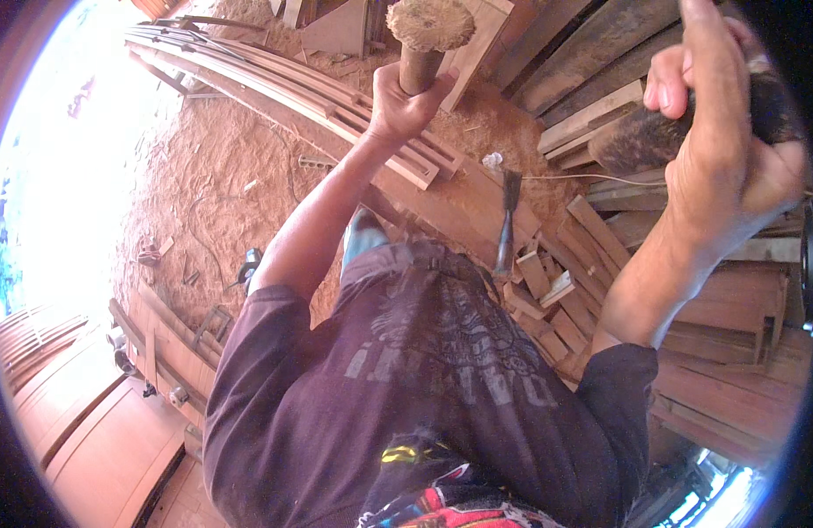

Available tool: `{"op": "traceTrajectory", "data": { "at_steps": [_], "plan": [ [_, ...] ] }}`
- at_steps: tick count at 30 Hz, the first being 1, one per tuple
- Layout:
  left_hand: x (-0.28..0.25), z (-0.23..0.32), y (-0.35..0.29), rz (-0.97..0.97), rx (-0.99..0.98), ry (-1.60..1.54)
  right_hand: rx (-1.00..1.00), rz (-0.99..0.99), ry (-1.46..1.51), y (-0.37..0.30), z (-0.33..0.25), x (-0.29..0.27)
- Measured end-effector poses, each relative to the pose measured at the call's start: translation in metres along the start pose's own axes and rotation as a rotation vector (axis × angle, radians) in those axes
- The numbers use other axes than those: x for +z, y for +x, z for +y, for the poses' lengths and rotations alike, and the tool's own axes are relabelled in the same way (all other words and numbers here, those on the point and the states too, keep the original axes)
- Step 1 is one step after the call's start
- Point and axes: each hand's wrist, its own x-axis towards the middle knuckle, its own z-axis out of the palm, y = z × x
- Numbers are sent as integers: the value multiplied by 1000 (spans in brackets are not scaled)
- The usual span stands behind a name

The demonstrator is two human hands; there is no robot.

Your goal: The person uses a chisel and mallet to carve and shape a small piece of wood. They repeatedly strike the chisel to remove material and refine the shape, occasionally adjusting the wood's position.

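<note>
My left hand (401,113) is wrapped round a thick, round wooden tool handle (430,25), held up with its frayed, mushroomed end toward me. Its lower end is hidden behind the hand. At the upper right my right hand (719,141) is raised with fingers curled. It grips a dark, thick wooden mallet (635,143) that shows on both sides of the hand; its handle is hidden. Below, between my arms, a dark chisel-like tool (509,211) with a flared end lies on a long plank (455,216).
Long wooden strips and slotted rails (310,101) run from the upper left toward the middle. Small offcuts (547,286) are heaped beside my right side. Heavy beams (591,53) are stacked at the upper right. Sawdust covers the ground (217,176). Curved panels (116,458) lie at the lower left.
</note>
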Motion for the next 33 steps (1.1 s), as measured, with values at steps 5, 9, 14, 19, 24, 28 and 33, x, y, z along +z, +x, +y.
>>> {"op": "traceTrajectory", "data": {
  "at_steps": [5,9,14,19,24,28,33],
  "plan": [
    [-3,-34,-1,9,41,-30,-42,-608,-612,-37,56,42],
    [-25,-46,16,119,-73,-81,-7,-695,-579,-29,56,19],
    [-18,29,23,133,34,-44,227,-516,-370,-40,37,-2],
    [-9,3,0,93,91,-69,187,-404,-274,-37,31,-2],
    [-5,-2,-8,128,111,-40,258,-261,-188,-21,17,-5],
    [4,-2,-9,140,117,-31,312,-159,294,-23,11,14],
    [-2,-39,-19,162,97,51,-50,-708,-603,-26,31,43]
  ]
}}
